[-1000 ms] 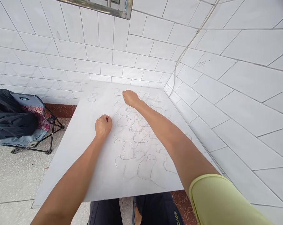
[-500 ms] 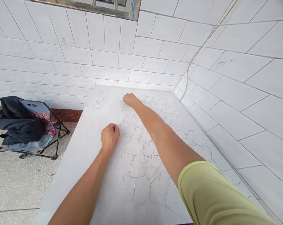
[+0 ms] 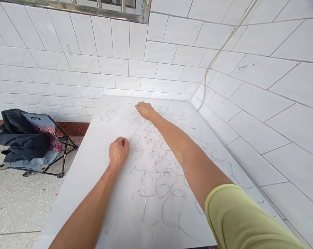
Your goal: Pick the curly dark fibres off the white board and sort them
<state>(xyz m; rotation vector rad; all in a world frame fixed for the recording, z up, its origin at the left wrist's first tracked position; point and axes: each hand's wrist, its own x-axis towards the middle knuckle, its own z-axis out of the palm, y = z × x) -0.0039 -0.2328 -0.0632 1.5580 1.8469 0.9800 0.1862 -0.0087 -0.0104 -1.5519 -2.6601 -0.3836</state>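
Observation:
Many thin, curved pieces of wire [image 3: 169,172] lie scattered over the middle and right of a white tabletop [image 3: 94,152], some shining. My left hand [image 3: 119,151] rests as a closed fist on the tabletop, left of the wires; whatever is inside it is hidden. Stretched out to the far part of the table, my right hand [image 3: 145,110] has its fingers bent down at the surface beside the farthest wires. Its fingertips are hidden, so what they pinch cannot be made out. A few separate wire pieces [image 3: 105,117] lie at the far left.
White tiled walls [image 3: 114,81] bound the table at the back and right. A cable [image 3: 210,64] runs down the corner. On the floor at left stands a folding chair [image 3: 52,138] with dark cloth [image 3: 24,138] on it. A barred window [image 3: 120,15] is above.
The view has shifted slightly. My right hand has changed its finger pose a little, its back now flatter, at about the same far spot. My left fist stays in place.

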